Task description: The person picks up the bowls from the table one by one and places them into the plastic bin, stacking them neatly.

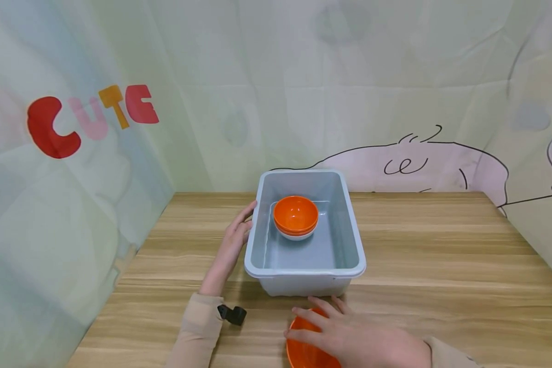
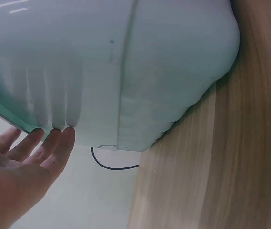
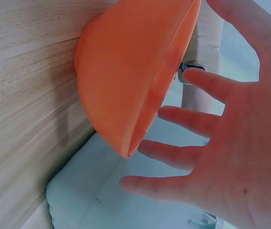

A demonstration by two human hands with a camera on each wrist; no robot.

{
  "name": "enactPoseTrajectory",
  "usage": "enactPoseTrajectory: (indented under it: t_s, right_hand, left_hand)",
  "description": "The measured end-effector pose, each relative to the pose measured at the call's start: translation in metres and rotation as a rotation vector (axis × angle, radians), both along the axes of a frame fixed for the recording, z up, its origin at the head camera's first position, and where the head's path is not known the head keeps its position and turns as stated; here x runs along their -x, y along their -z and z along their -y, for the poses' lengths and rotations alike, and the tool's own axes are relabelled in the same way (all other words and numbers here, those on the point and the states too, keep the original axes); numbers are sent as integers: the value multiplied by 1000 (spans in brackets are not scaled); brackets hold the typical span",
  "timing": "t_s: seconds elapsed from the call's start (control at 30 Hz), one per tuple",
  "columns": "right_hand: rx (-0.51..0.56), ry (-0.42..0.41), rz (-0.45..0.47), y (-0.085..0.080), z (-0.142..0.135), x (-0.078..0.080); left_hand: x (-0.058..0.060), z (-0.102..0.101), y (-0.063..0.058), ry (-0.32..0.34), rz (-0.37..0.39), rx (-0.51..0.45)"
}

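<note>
A light grey-blue plastic basin (image 1: 303, 284) stands on the table in the head view. Inside it sits a stack of bowls (image 1: 296, 213), orange on top with a white one at the bottom. My left hand (image 1: 232, 240) is at the basin's left side, its fingertips (image 2: 68, 133) against the wall by the rim. In front of the basin, another orange bowl (image 1: 303, 353) stands upright on the table. My right hand (image 1: 354, 335) is spread over this bowl, fingers extended; in the right wrist view the fingertips (image 3: 166, 112) are right at its rim.
The wood-grain table (image 1: 441, 266) extends on both sides of the basin. A printed cloth backdrop (image 1: 257, 92) rises along the table's back and sides. A small black device (image 1: 232, 314) is strapped at the left wrist.
</note>
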State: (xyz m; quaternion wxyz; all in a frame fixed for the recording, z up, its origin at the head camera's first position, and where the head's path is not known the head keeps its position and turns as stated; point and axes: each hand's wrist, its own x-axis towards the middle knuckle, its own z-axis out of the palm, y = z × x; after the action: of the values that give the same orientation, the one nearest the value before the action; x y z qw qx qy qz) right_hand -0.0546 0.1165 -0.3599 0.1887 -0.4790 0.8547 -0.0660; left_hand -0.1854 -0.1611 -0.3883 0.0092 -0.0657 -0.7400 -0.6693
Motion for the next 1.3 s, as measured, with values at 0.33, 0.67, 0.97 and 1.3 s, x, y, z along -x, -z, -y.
enactPoseTrajectory:
  t_s: [0.33, 0.67, 0.97, 1.3]
  right_hand:
    - [-9, -33, -38, 2, 2, 1]
    - [3, -48, -35, 5, 3, 2]
    - [1, -46, -20, 7, 4, 2]
    - [9, -44, 2, 10, 5, 4]
  left_hand:
    - [0, 1, 0, 11, 2, -7]
    - [1, 2, 1, 15, 1, -5]
    - [0, 2, 1, 16, 1, -15]
    - [-1, 1, 1, 14, -4, -19]
